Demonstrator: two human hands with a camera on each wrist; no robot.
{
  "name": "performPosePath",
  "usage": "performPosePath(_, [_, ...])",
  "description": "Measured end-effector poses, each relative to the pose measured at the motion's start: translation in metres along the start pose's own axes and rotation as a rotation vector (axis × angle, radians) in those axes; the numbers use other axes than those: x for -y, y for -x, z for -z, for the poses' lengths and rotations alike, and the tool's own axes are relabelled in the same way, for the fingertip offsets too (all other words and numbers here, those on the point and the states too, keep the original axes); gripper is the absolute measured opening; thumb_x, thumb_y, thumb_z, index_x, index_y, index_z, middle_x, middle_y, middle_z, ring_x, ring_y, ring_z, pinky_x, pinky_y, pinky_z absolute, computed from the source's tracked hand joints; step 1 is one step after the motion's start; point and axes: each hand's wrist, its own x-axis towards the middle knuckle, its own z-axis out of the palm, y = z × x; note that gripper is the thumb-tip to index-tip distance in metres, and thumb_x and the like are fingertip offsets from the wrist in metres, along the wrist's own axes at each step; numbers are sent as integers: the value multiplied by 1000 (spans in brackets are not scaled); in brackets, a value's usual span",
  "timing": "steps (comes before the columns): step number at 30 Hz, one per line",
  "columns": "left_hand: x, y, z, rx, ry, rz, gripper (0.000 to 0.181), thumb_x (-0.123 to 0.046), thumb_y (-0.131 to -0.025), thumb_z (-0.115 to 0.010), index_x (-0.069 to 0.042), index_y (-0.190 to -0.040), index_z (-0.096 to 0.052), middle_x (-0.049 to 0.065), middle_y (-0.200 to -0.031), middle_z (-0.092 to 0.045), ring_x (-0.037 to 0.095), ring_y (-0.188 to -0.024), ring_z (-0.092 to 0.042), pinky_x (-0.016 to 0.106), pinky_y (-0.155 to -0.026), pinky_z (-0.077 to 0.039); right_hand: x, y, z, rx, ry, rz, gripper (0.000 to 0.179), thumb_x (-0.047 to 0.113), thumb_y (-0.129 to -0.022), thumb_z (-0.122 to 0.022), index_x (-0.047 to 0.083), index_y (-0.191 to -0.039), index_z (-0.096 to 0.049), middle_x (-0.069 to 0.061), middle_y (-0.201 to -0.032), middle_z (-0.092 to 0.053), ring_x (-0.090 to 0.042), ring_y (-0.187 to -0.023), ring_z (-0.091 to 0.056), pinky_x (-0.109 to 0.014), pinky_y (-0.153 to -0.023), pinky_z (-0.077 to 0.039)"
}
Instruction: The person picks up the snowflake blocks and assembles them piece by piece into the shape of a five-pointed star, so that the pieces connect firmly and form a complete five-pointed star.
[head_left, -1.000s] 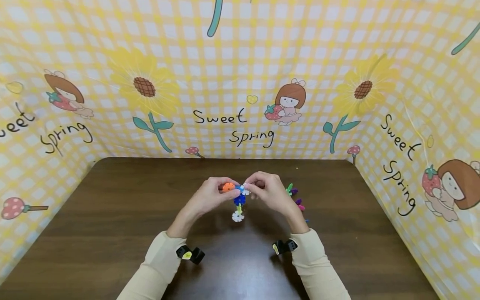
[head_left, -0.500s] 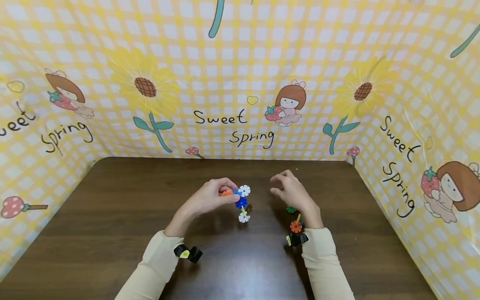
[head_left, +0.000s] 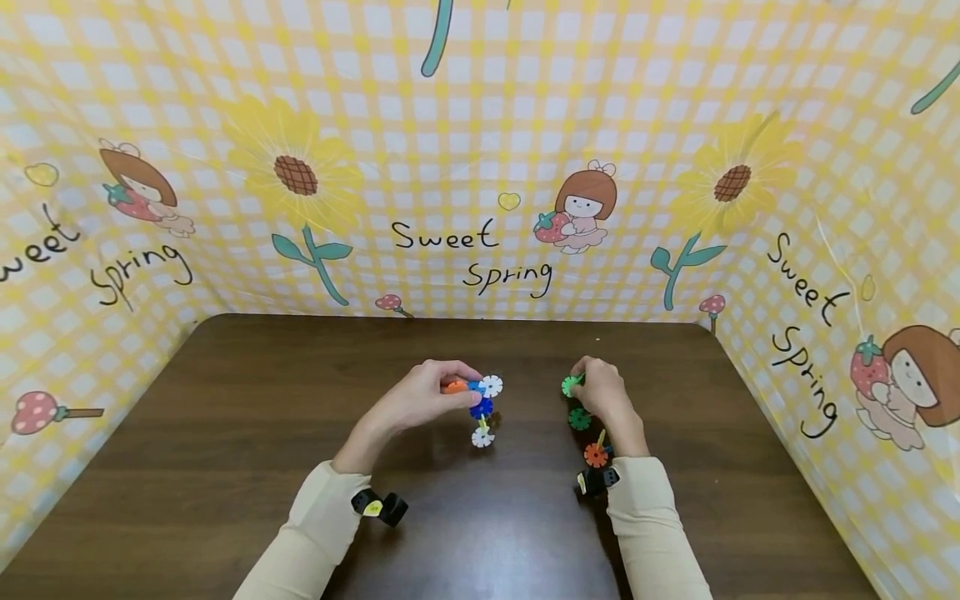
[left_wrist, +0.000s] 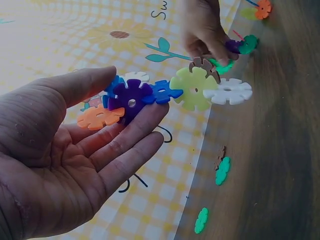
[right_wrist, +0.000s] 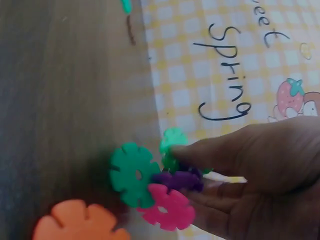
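Note:
My left hand point(head_left: 423, 400) pinches a chain of notched plastic snowflake discs between thumb and fingers. An orange disc point(left_wrist: 97, 119) sits by the palm, and a purple disc point(left_wrist: 120, 97) and blue ones lie at the fingertips. A yellow-green disc point(left_wrist: 187, 85) and a white disc point(left_wrist: 225, 95) stick out beyond. To the right, my right hand point(head_left: 603, 396) pinches a bright green disc point(right_wrist: 173, 140), its thumb resting on the face. Close below its fingers are a purple disc point(right_wrist: 180, 180), a pink disc point(right_wrist: 175, 210) and a dark green disc point(right_wrist: 125, 172).
Nearer the right wrist, an orange disc point(head_left: 596, 454) with a yellow piece lies on the brown table point(head_left: 480, 533). Two green discs point(left_wrist: 222, 171) and a brown one point(left_wrist: 220, 157) show in the left wrist view. A checked cloth point(head_left: 450, 167) walls the back and sides.
My right hand has let go of the white disc on the chain, moved right and taken hold of the bright green disc. The left hand has kept the chain nearly in place.

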Motion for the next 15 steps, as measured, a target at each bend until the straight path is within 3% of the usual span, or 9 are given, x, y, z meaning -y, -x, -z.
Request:
performPosePath(3, [1, -1, -1, 1, -7, 3, 30, -24, -94, -72, -9, -120, -67, 0, -92, -70, 17, -82, -57, 32, -72, -49, 7, 2, 4, -41, -43, 20, 17, 14, -96, -68, 6, -111, -64, -14, -93, -65, -26, -65, -55, -35, -56, -45])
performPosePath(7, [1, 0, -1, 5, -19, -13, 29, -23, -95, -71, -9, -120, -66, 0, -94, -69, 17, -84, -58, 32, -73, -49, 18, 6, 7, -50, -83, 123, 13, 16, -96, -69, 11, -107, -65, -8, -86, -66, -22, -69, -58, -36, -60, -46])
performPosePath(11, [0, 0, -1, -3, -14, -21, 31, -23, -96, -70, -9, -122, -63, 2, -99, -68, 18, -88, -59, 34, -78, -50, 28, 9, 7, 15, -162, 274, 10, 13, -98, -66, 13, -107, -66, -5, -93, -68, -19, -80, -62, -35, -66, -48])
performPosePath(15, [1, 0, -1, -33, 2, -30, 30, -21, -97, -68, -9, -123, -62, 6, -107, -65, 20, -92, -59, 37, -83, -49, 36, 9, 5, 127, -229, 440, 25, 10, -102, -59, 19, -124, -66, -7, -80, -61, -18, -68, -55, -31, -62, -44])
